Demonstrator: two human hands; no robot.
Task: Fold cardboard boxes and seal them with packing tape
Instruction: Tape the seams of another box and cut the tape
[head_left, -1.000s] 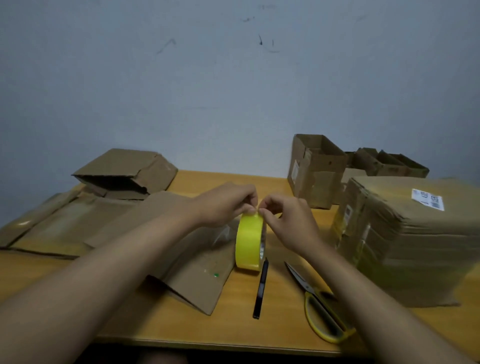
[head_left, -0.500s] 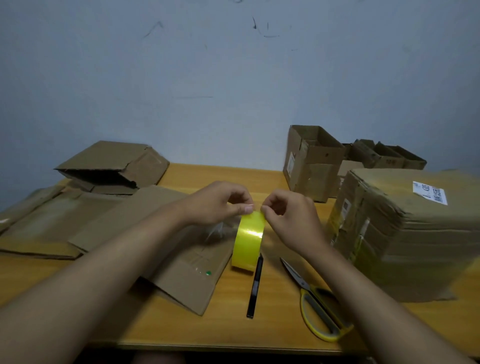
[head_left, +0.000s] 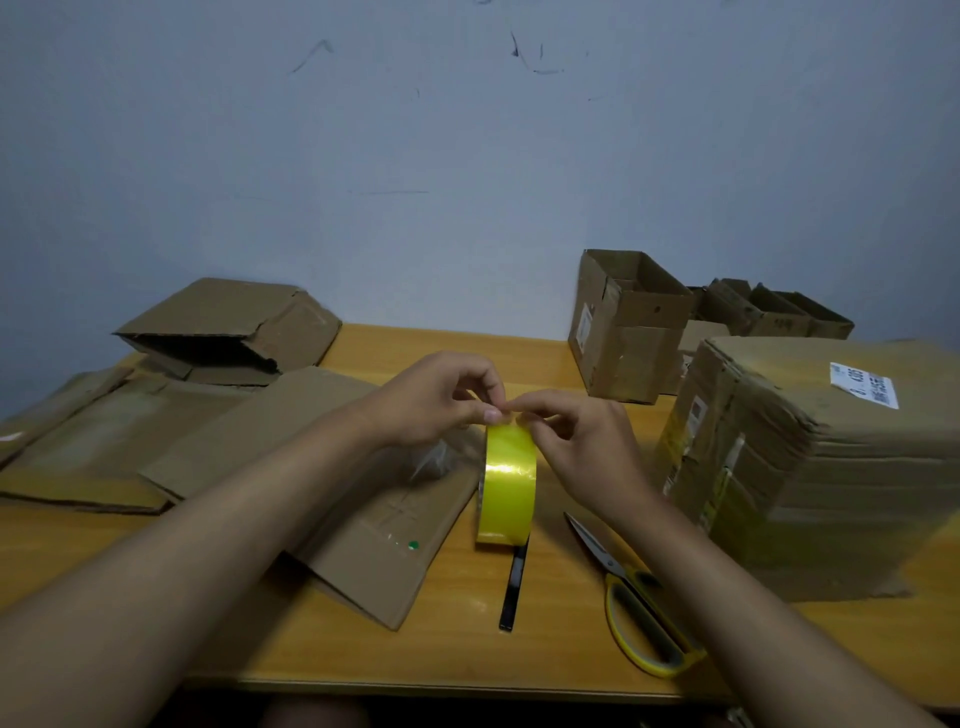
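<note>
A yellow roll of packing tape (head_left: 508, 486) stands on edge at the middle of the wooden table (head_left: 457, 644). My left hand (head_left: 441, 397) pinches the top of the roll from the left. My right hand (head_left: 582, 441) pinches the top from the right, its fingertips meeting the left hand's at the tape's upper rim. A flattened cardboard box (head_left: 358, 525) lies under my left forearm, just left of the roll.
Yellow-handled scissors (head_left: 631, 603) and a black pen (head_left: 513, 587) lie near the front edge. A tall stack of flat cardboard (head_left: 831, 467) fills the right. Open small boxes (head_left: 631, 325) stand at the back right. A half-collapsed box (head_left: 228, 327) and flat sheets (head_left: 88, 447) lie left.
Both hands stay pinched at the top of the tape roll. The roll has turned a little, showing more of its yellow face, and the view has tilted slightly.
</note>
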